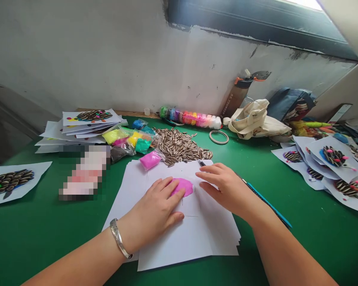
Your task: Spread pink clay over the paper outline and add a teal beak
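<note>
- The pink clay [187, 187], a flattened patch, is on the far half of the paper pile [187, 242].
- It should be light, soft and slightly tacky, easily dented; best handled with flat fingers, lifting only by a thin edge.
- The left hand [158, 206] lies over the clay's left part, fingers spread and gripping nothing visible.
- The right hand [226, 186] is over the paper pile's right edge, fingers loosely bent and apart; whether they touch anything, I cannot tell.
- Just beyond the paper pile is the heap of seeds [179, 145]; a clay packet [150, 160] overlaps its far left corner, seemingly the nearest obstacle.
- Right of the paper pile lies a blue pen [279, 213], partly behind the right forearm.
</note>
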Demonstrator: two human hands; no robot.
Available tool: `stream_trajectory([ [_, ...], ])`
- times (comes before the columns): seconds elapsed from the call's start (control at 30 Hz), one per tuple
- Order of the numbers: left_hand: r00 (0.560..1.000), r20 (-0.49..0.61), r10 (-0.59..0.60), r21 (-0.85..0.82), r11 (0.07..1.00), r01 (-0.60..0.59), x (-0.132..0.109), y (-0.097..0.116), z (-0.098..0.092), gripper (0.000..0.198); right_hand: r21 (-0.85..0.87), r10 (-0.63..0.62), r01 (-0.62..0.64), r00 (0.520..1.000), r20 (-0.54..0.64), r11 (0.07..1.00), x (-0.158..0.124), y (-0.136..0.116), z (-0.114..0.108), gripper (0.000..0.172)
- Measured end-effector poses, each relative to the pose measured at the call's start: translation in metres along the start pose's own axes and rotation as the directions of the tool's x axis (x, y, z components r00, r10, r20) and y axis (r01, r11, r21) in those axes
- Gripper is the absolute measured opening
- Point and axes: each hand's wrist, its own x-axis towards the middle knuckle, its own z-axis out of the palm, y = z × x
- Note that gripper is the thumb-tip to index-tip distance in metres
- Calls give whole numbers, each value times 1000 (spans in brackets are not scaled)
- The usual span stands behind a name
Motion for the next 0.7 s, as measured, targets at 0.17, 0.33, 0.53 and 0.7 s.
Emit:
stream_trajectory([
  [0.17,1000,4,-6,-2,1000,6,0,2,-3,55,17,-13,11,990,139,1000,4,-14,7,29],
  [0.33,999,29,-22,8,1000,22,-1,3,-5,52,-38,0,8,974,228,999,6,-19,8,29],
  [0.53,999,37,-24,5,1000,24,0,3,-5,51,-30,-37,45,973,228,999,4,-15,4,28],
  [0.7,1000,-11,-14,-22,1000,14,0,2,-2,50,28,-63,59,976,206,998,2,-12,3,28],
])
